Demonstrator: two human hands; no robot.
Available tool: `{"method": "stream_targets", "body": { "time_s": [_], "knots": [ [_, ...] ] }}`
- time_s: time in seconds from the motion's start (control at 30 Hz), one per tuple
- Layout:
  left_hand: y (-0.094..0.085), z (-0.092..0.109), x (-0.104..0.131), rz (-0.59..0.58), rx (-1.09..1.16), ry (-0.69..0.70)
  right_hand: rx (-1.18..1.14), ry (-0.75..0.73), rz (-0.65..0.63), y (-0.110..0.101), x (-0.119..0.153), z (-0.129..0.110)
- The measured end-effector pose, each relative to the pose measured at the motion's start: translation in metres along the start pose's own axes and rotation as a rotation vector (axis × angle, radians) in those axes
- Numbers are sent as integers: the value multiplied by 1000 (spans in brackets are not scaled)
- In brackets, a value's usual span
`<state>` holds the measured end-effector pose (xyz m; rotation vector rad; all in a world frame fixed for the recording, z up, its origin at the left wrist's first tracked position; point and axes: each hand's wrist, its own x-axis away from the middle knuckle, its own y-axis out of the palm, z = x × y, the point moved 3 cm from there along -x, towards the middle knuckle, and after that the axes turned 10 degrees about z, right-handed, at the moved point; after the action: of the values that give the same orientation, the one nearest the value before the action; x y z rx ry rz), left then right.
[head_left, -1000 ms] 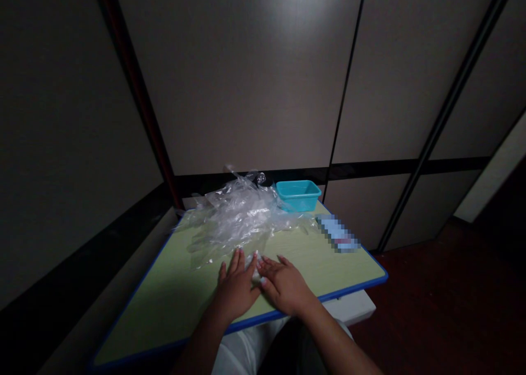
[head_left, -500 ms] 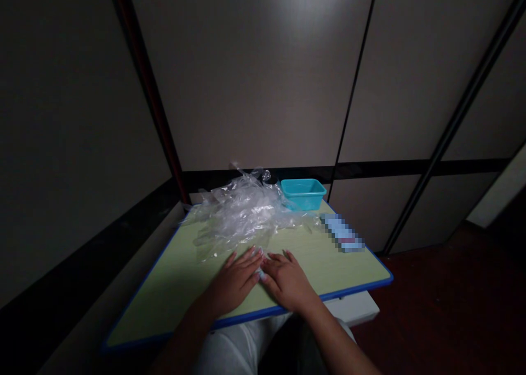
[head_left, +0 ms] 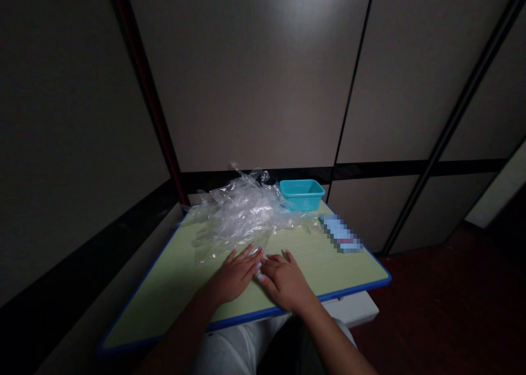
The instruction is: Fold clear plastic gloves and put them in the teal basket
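My left hand lies palm down on the small table near its front edge, fingers stretched forward. Beside it, my right hand also rests palm down, with its fingers apart and slightly bent. Between the fingertips of both hands shows a bit of a small pale, whitish-blue thing; the fingers cover most of it, and its kind cannot be made out. Just beyond my left fingertips spreads a loose heap of clear plastic bags.
A turquoise plastic basket stands at the back right of the yellow-green table, which has a blue edge. A dark round object is partly behind the plastic. A pixelated flat light-blue item lies on the right. Cabinet panels rise behind.
My left hand has shifted slightly, its fingertips now closer to my right hand and covering more of the small pale thing. The view has moved a little; everything else stays put.
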<state>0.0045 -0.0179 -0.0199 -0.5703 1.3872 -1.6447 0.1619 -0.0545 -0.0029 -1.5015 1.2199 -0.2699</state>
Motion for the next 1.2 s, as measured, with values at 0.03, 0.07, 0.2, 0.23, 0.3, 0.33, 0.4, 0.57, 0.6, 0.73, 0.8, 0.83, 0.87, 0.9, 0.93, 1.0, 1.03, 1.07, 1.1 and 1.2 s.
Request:
{"method": "stream_targets", "body": {
  "time_s": [0.03,0.07,0.2,0.23,0.3,0.33,0.4,0.57,0.6,0.73,0.8,0.83,0.87,0.9,0.93,1.0,1.03,1.07,1.1,1.2],
  "knots": [
    [1,-1,-1,-12,-3,-10,4,-3,-2,0,0,0],
    [1,-2,-3,-27,-10,-18,7,-5,-3,0,0,0],
    [2,-6,-5,-45,-70,-26,2,-1,0,0,0,1],
    [1,-6,-5,-39,-85,-26,0,2,0,0,-1,0],
    [-1,-7,-3,-20,-110,-34,4,9,-6,-1,-1,0],
    [-3,-8,-1,-1,-121,-45,6,12,-11,-1,-1,0],
    [-7,-5,5,57,-144,-76,7,15,-14,-1,-1,0],
    [-11,21,20,145,-72,-100,2,4,5,0,0,0],
    [-9,29,21,146,-39,-86,5,7,2,1,0,0],
    [2,51,16,108,8,-99,-10,22,-4,3,-1,2],
    [6,55,11,90,-1,-142,-20,27,-4,4,-1,3],
    [8,56,9,84,-7,-169,-23,29,-3,4,0,3],
    [9,57,7,82,-16,-202,-25,30,-1,4,0,3],
    [9,57,7,83,-30,-237,-28,29,2,4,0,3],
    [9,57,8,87,-45,-269,-32,27,6,4,0,3],
    [9,56,12,96,-76,-311,-37,25,10,3,0,2],
    [9,55,15,100,-92,-319,-34,24,8,3,0,2],
    [9,53,18,103,-107,-319,-28,24,4,2,0,2],
    [9,52,22,108,-120,-315,-19,23,-2,2,0,2],
    [9,45,32,123,-150,-301,7,22,-20,1,0,2]
  ]
}}
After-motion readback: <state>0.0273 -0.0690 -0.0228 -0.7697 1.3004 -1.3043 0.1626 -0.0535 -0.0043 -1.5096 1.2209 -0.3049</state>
